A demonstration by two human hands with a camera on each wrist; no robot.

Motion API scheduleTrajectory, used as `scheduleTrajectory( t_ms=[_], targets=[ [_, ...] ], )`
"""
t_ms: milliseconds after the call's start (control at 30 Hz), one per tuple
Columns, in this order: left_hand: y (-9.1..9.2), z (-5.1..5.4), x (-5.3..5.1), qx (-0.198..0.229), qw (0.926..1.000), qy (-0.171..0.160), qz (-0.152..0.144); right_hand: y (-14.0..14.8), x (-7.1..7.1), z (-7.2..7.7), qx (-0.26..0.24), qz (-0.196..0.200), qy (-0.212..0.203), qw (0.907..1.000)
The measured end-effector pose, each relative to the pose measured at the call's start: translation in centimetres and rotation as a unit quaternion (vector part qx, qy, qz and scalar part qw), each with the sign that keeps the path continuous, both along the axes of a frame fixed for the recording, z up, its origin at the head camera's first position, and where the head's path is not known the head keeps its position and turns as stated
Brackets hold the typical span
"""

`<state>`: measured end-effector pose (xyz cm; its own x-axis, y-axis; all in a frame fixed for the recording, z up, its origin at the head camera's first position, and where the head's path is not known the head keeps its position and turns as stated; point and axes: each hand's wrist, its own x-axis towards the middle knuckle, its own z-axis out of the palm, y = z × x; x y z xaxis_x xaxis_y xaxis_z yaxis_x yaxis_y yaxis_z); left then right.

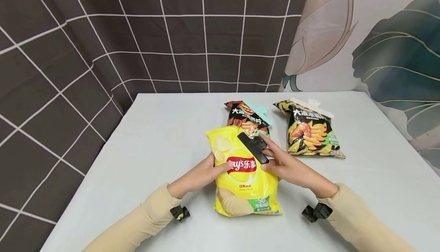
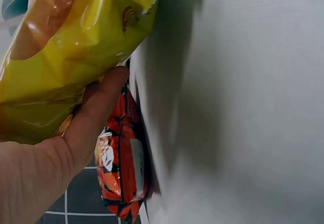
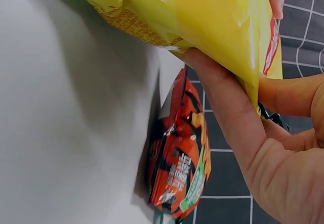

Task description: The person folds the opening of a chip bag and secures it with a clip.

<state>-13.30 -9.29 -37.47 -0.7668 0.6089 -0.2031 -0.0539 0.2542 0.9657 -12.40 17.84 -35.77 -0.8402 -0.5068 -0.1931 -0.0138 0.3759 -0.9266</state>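
A yellow Lay's potato chip bag [image 1: 245,194] is held up above the table between both hands, its top leaning left. A black bag clip [image 1: 253,147] sits aslant across its upper right corner. The left hand [image 1: 203,172] grips the bag's left edge, thumb over the front; in the left wrist view its finger supports the underside. On the right edge, the right hand [image 1: 288,166] holds the bag near the clip's lower end, with fingers by the clip's handle. The right wrist view shows one finger under the bag; the clip is mostly hidden there.
Behind the yellow bag lies a red-and-black chip bag [image 1: 237,119] with a turquoise clip [image 1: 258,112]. Right of it lies a black-and-gold chip bag [image 1: 309,133] with a white clip [image 1: 313,107]. The white table [image 1: 165,130] meets a dark gridded curtain [image 1: 185,34] at the back.
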Motion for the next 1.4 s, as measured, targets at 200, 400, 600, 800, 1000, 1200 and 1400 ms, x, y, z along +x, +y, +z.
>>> scheduleTrajectory(
  t_ms=[200, 400, 600, 800, 1000, 1200, 1400],
  targets=[
    [-0.9, 0.5, -0.6, 0.01, 0.9999, -0.01, 0.004, -1.2, -0.7, 0.3, -0.013, -0.017, 0.006, 0.9998],
    [-2.2, 1.4, -1.3, 0.055, 0.9975, -0.044, 0.001, -2.7, -1.7, 0.5, -0.03, -0.043, 0.002, 0.9986],
    [-3.5, 2.2, -2.1, 0.079, 0.9959, -0.041, 0.016, -4.1, -2.8, 1.0, -0.036, -0.076, 0.004, 0.9965],
    [-4.9, 2.9, -2.8, 0.091, 0.9937, -0.029, 0.059, -5.7, -4.1, 1.4, -0.016, -0.121, -0.001, 0.9925],
    [-6.4, 3.1, -3.6, 0.077, 0.9903, -0.016, 0.114, -7.4, -5.2, 1.5, -0.03, -0.133, -0.008, 0.9907],
    [-7.6, 3.2, -4.9, 0.069, 0.9799, -0.005, 0.187, -9.1, -6.4, 1.7, -0.035, -0.123, -0.005, 0.9918],
    [-8.9, 3.2, -6.4, 0.058, 0.9665, -0.011, 0.25, -11.0, -7.8, 1.6, -0.051, -0.113, -0.027, 0.9919]
  ],
)
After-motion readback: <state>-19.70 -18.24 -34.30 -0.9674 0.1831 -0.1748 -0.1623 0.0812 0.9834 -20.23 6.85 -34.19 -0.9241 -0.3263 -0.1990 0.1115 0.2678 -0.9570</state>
